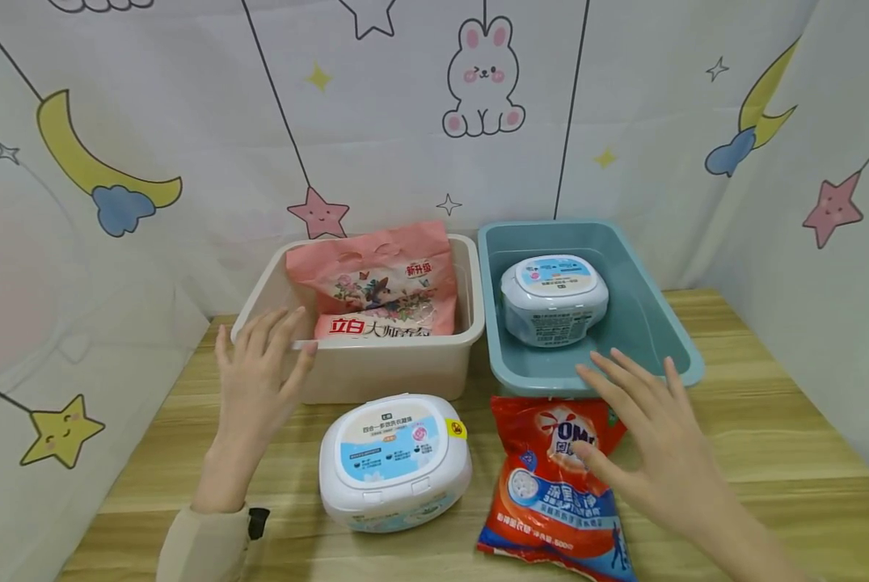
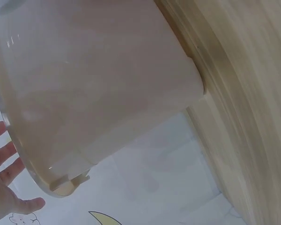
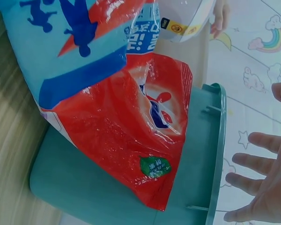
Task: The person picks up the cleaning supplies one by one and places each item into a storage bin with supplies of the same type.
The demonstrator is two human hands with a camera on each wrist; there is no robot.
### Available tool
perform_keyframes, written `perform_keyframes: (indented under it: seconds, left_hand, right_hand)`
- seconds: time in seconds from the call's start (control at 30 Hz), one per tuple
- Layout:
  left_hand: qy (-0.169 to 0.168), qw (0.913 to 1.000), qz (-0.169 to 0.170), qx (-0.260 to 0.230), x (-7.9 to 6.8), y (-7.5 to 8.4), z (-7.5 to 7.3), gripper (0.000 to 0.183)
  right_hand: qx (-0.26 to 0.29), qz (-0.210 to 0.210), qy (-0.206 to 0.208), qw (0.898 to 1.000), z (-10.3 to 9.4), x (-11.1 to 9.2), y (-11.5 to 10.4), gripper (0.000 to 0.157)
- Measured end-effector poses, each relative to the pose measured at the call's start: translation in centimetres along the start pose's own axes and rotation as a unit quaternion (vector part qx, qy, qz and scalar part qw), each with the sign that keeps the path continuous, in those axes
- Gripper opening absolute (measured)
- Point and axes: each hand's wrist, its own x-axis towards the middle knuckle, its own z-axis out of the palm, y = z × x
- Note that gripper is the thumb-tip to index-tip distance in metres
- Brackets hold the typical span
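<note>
My left hand (image 1: 257, 380) hovers with spread fingers at the front left corner of the cream bin (image 1: 383, 372) and holds nothing. A pink laundry bag (image 1: 383, 283) leans inside that bin. Over the red detergent bag (image 1: 558, 485), my right hand (image 1: 652, 444) is held with fingers apart, nothing in its grasp. The red bag lies on the table, its top against the front of the teal bin (image 1: 667, 347). One white lidded tub (image 1: 554, 303) sits in the teal bin. Another white tub (image 1: 396, 465), with a blue label, stands on the table between my hands.
The two bins stand side by side at the back of the wood-grain table (image 1: 769, 420). A printed cloth (image 1: 405, 105) with stars, moons and a rabbit hangs behind and along both sides.
</note>
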Motion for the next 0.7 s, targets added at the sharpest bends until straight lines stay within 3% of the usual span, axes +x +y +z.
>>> perform_keyframes:
  seconds: [0.43, 0.7]
  left_hand:
    - [0.055, 0.9981, 0.026, -0.012, -0.2, -0.5, 0.8, 0.043]
    - [0.062, 0.9974, 0.03, -0.024, -0.6, -1.0, 1.3, 0.044]
  right_hand:
    - [0.022, -0.02, 0.011, 1.0, 0.6, -0.9, -0.6, 0.065]
    - [0.022, -0.037, 0.016, 0.999, 0.7, -1.0, -1.0, 0.064]
